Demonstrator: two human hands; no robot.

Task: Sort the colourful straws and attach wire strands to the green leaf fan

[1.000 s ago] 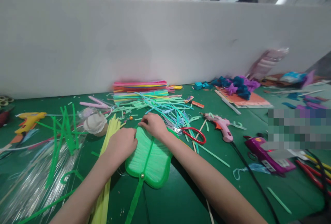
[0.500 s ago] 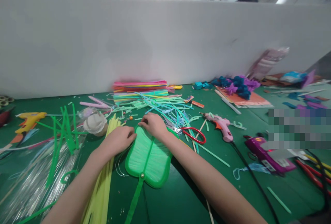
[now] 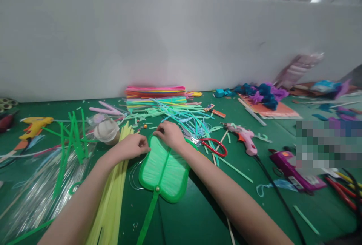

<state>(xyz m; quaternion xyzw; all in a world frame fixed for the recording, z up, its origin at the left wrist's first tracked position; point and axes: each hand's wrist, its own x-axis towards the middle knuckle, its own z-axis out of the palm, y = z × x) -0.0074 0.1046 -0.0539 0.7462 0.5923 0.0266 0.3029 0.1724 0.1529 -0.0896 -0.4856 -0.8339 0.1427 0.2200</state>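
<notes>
A green leaf-shaped piece (image 3: 164, 171) made of fuzzy stems lies flat on the green table (image 3: 198, 214), its stalk pointing toward me. My left hand (image 3: 134, 146) rests at the leaf's upper left edge with fingers pinched together; what they hold is too thin to name. My right hand (image 3: 169, 134) presses on the leaf's top edge, fingers curled down over it. A thin wire loop (image 3: 134, 175) shows just left of the leaf.
Yellow stems (image 3: 113, 192) lie under my left arm. Red-handled scissors (image 3: 212, 145), a pink glue gun (image 3: 246, 141), a yellow glue gun (image 3: 34, 124), stacked coloured stems (image 3: 155, 93), a purple tool (image 3: 294, 167) and clear wrappers (image 3: 34, 196) surround the leaf.
My left hand has slid left off the leaf's face to its upper left edge, uncovering more of the leaf. My right hand has stayed at the top edge.
</notes>
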